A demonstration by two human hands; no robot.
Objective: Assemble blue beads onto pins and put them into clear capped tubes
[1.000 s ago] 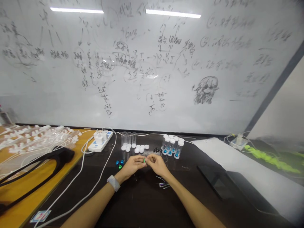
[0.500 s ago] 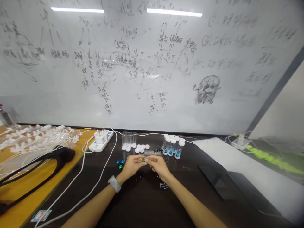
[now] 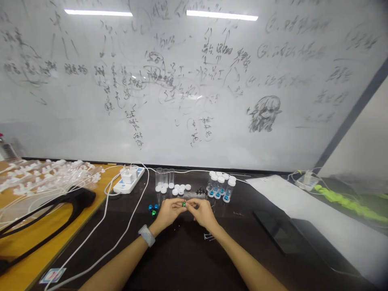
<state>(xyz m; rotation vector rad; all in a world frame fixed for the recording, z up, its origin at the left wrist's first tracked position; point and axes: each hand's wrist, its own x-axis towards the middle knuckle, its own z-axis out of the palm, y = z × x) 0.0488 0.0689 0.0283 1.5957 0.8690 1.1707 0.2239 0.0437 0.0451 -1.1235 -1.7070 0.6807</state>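
A small shiny green ball point(image 3: 184, 204) is pinched between the fingertips of my left hand point(image 3: 168, 212) and my right hand point(image 3: 203, 212), above the dark table. A thin dark piece seems to stick up from it, too small to make out. Left of my left hand lie blue balls point(image 3: 153, 207) and another green ball point(image 3: 153, 213). Beyond the hands are white caps point(image 3: 181, 188), a pile of small black pieces point(image 3: 201, 191) and clear tubes point(image 3: 165, 178). Close to my right wrist lie a few thin metal pins point(image 3: 208, 237).
White-capped tubes holding blue balls point(image 3: 220, 188) stand at the back right. A power strip point(image 3: 129, 180) with white cables lies at the back left. Dark flat devices point(image 3: 277, 232) and a white sheet point(image 3: 291, 198) are on the right. A whiteboard point(image 3: 194, 133) rises behind the table.
My right hand's fingers have shifted slightly around the green ball. Otherwise both hands stay in about the same place.
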